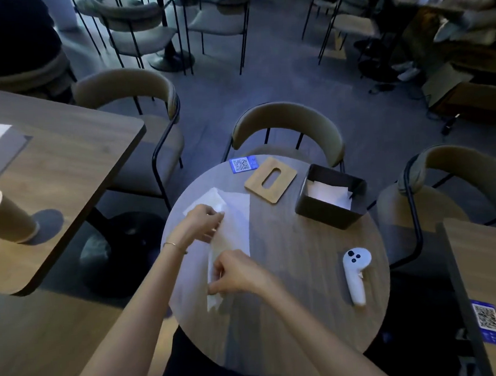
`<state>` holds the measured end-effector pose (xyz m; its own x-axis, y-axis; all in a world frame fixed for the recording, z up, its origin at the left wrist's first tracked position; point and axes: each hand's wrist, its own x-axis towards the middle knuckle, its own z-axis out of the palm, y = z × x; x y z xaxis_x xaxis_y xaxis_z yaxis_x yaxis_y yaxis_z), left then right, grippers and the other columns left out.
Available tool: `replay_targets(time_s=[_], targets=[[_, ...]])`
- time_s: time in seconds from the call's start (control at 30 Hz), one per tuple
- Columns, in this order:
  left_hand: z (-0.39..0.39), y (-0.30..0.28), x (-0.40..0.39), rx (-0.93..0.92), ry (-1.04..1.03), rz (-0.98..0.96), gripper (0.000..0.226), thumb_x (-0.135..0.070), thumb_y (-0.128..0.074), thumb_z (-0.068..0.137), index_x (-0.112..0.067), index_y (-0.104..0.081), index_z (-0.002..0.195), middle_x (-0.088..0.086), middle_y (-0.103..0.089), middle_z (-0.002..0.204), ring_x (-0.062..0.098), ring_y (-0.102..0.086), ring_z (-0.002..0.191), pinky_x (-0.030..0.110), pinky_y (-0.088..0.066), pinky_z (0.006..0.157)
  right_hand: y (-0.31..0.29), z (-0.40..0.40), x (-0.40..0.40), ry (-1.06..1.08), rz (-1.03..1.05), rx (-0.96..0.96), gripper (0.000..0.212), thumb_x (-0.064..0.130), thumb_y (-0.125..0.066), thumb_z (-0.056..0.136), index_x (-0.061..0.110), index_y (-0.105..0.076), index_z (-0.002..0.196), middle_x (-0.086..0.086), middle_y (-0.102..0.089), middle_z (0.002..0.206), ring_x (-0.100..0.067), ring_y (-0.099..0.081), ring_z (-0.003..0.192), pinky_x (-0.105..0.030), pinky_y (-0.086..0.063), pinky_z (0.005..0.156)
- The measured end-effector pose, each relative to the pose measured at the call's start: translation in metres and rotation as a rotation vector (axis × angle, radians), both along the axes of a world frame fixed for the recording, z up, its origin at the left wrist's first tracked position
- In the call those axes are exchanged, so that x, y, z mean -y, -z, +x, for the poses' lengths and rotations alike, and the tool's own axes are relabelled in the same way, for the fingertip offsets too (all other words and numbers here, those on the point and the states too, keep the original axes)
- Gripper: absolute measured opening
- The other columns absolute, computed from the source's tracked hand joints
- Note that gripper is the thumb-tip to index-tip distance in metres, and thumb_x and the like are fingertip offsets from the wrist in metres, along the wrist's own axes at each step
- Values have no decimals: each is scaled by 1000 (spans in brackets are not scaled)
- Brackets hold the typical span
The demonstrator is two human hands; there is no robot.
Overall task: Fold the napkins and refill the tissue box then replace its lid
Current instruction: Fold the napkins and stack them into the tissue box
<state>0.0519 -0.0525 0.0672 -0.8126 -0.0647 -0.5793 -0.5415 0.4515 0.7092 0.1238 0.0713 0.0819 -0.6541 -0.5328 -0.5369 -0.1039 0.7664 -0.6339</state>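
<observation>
So both hands are working on a white napkin [233, 217] that's lying stretched out on the left side of the round desk [305, 286]. The left hand [203, 222] is pinching the far end of it, fingers [218, 215] closed on the paper, and the right hand [237, 272] is gripping the near end the same way, with the fingers curled tight around the edge. The dark tissue box [329, 214] is sitting open on the far right part of the desk with a few white sheets showing inside. Its wooden lid [271, 179] (the one with the oval slot) is lying flat just beside the box, to its left. A white controller [356, 274] is lying near the right edge, well apart from the napkin.
</observation>
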Motion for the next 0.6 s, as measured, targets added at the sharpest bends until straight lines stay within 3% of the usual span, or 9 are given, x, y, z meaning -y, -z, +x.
replay_targets(time_s=[0.1, 0.2, 0.27, 0.3, 0.4, 0.47, 0.6], targets=[[9, -1, 3, 110, 133, 52, 28, -30, -44, 99, -9, -54, 84, 3, -55, 74, 17, -54, 63, 25, -51, 60, 3, -1, -5, 33, -62, 135, 27, 34, -71, 83, 19, -55, 68, 2, -60, 67, -11, -59, 61, -19, -45, 57], [15, 4, 11, 140, 226, 178, 29, -33, -42, 100, -12, -54, 82, 3, -56, 79, 17, -53, 69, 23, -50, 64, 11, -19, -15, 427, -190, 110, 35, 44, -64, 87, 21, -57, 62, 4, -59, 58, -10, -58, 54, -23, -49, 54], [16, 9, 16, 156, 279, 257, 30, -36, -42, 99, -15, -54, 83, 3, -56, 84, 16, -54, 74, 24, -49, 68, 21, -42, -26, 712, -220, -68, 33, 40, -55, 93, 17, -62, 70, -4, -68, 71, -21, -66, 73, -33, -52, 70], [15, 12, 18, 172, 297, 287, 30, -37, -41, 99, -14, -54, 85, 3, -56, 84, 15, -54, 73, 23, -48, 69, 27, -52, -32, 743, -190, -141, 30, 35, -50, 96, 14, -65, 83, -8, -71, 87, -25, -67, 90, -32, -49, 78], [14, 27, 20, 243, 289, 421, 30, -34, -37, 101, -12, -57, 105, 4, -60, 95, 16, -59, 79, 23, -51, 72, 43, -67, -40, 558, -149, -165, 35, 24, -34, 103, 12, -53, 130, -7, -56, 136, -25, -50, 127, -29, -38, 98], [15, 43, 22, 291, 228, 481, 36, -33, -35, 102, -10, -58, 117, 5, -63, 104, 19, -61, 89, 25, -53, 77, 55, -66, -39, 414, -119, -113, 42, 22, -28, 104, 15, -40, 144, -3, -41, 152, -23, -37, 140, -30, -28, 111], [24, 63, 24, 388, 8, 620, 39, -50, -39, 96, -15, -58, 94, 3, -62, 90, 17, -61, 79, 26, -53, 74, 78, -69, -36, 277, 4, -30, 47, 26, -25, 105, 16, -28, 151, -2, -26, 159, -21, -24, 147, -31, -17, 119]])
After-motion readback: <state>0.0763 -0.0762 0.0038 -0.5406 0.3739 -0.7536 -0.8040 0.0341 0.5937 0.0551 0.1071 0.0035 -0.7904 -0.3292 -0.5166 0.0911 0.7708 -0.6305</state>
